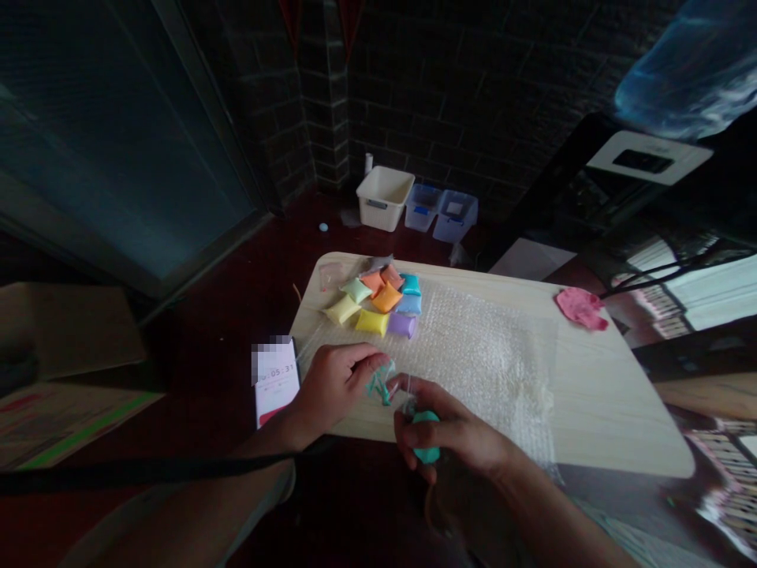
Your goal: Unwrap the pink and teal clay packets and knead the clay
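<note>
My left hand (343,383) pinches a clear plastic wrapper (380,380) smeared with green, above the near edge of the table. My right hand (441,426) is closed round a green lump of modelling clay (426,436), held between thumb and fingers. Its index finger reaches toward the wrapper; whether it grips the film as well is hard to see. Just beyond both hands lies a group of small clay packets, among them a yellow packet (372,323), a purple packet (401,325), an orange packet (386,297) and a teal packet (410,284).
Bubble wrap (485,347) covers the middle of the table (620,394). A pink flattened piece (580,307) lies at the far right. A phone (277,383) showing a timer is at the left edge. Storage bins (385,197) stand on the floor behind; a cardboard box (65,331) is at left.
</note>
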Demonstrator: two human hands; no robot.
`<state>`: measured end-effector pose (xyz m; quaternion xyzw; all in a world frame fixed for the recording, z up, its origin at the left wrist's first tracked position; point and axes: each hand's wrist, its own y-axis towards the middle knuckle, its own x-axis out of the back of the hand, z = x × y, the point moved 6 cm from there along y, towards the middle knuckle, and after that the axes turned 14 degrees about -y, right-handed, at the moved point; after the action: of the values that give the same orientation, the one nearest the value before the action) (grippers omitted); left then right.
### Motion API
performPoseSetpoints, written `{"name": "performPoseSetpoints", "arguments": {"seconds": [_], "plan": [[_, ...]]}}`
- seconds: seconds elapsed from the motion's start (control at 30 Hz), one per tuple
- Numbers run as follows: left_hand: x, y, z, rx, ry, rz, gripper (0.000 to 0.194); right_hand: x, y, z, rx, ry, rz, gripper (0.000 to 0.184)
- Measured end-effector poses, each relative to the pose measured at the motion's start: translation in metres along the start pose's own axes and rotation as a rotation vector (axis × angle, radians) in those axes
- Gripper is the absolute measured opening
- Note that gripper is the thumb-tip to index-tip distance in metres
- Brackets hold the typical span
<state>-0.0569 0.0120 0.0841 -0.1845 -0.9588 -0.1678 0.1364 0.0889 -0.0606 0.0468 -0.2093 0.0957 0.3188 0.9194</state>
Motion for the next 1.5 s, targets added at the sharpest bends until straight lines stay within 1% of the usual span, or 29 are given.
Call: {"name": "performPoseSetpoints", "arguments": {"seconds": [0.1,0.23,0.33,0.43,0.53,0.63,0.7,0.8,0.97,1.1,1.2,1.27,1.33,1.4,1.5], "plan": [[0.009,0.002,-0.002,-0.034,0.023,-0.066,0.021,-0.003,-0.001,-0.002,0.001,0.044,-0.024,0.063],[0.012,0.004,-0.005,-0.09,0.026,-0.067,0.021,-0.01,0.004,-0.01,0.03,0.251,0.058,0.079],[0.012,0.004,-0.003,-0.083,0.034,-0.092,0.023,-0.012,0.01,-0.016,0.052,0.35,0.07,0.081],[0.011,0.003,-0.001,-0.106,0.078,-0.107,0.024,-0.01,0.014,-0.021,0.037,0.372,0.033,0.073],[0.007,0.002,-0.003,-0.187,0.14,-0.115,0.025,-0.008,0.016,-0.024,0.041,0.433,-0.011,0.053],[0.002,0.0,-0.007,-0.296,0.223,-0.129,0.027,-0.009,0.017,-0.022,0.078,0.506,-0.01,0.037],[-0.003,-0.001,-0.01,-0.37,0.297,-0.135,0.027,-0.008,0.018,-0.021,0.095,0.538,-0.01,0.033],[-0.009,-0.004,-0.015,-0.448,0.394,-0.14,0.026,-0.009,0.02,-0.019,0.104,0.562,0.001,0.031],[-0.01,-0.008,-0.021,-0.49,0.429,-0.141,0.025,-0.012,0.02,-0.013,0.171,0.609,0.087,0.029],[-0.01,-0.008,-0.021,-0.486,0.408,-0.118,0.023,-0.014,0.018,-0.01,0.199,0.585,0.135,0.031],[-0.008,-0.006,-0.02,-0.477,0.383,-0.139,0.025,-0.014,0.018,-0.007,0.204,0.556,0.133,0.035],[-0.004,-0.005,-0.018,-0.459,0.344,-0.159,0.026,-0.011,0.018,-0.006,0.198,0.511,0.085,0.035],[-0.001,-0.004,-0.015,-0.431,0.296,-0.179,0.026,-0.005,0.017,-0.005,0.195,0.423,-0.011,0.036],[0.002,-0.002,-0.011,-0.392,0.264,-0.194,0.025,0.002,0.015,-0.005,0.182,0.3,-0.111,0.043],[0.003,-0.001,-0.007,-0.357,0.243,-0.171,0.024,0.006,0.011,-0.007,0.136,0.133,-0.163,0.056]]}}
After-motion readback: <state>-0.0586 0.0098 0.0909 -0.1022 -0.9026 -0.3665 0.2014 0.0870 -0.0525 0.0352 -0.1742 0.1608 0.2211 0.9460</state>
